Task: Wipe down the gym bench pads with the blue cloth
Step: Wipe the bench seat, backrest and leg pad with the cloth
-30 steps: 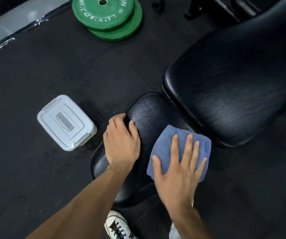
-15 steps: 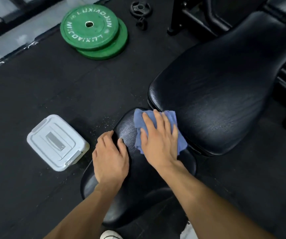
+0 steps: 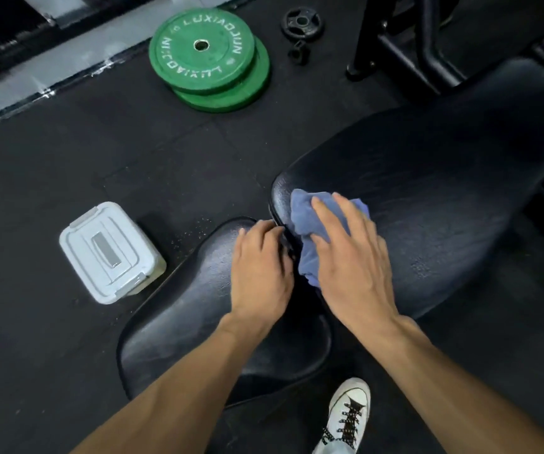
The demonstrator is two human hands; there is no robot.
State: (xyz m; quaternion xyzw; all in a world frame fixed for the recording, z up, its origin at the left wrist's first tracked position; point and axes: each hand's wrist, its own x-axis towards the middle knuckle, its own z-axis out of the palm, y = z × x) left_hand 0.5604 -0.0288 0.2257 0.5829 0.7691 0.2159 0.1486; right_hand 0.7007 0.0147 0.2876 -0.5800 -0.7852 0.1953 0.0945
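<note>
The floor point(image 3: 67, 165) carried a padded bench point(image 3: 444, 198), a grey box point(image 3: 110, 253) just left of it and two stacked green plates point(image 3: 205, 50) beyond it. A blue cloth point(image 3: 310, 221) lay on the bench.

Seen from above, a person's left hand point(image 3: 260, 270) and right hand point(image 3: 352, 267) are bare. So are the left forearm point(image 3: 178, 388) and right forearm point(image 3: 454, 381), down to the lower edge. One foot wears a white canvas sneaker point(image 3: 336, 434) with a rounded toe cap point(image 3: 354, 389) and black laces point(image 3: 347, 417) speckled with white.
</note>
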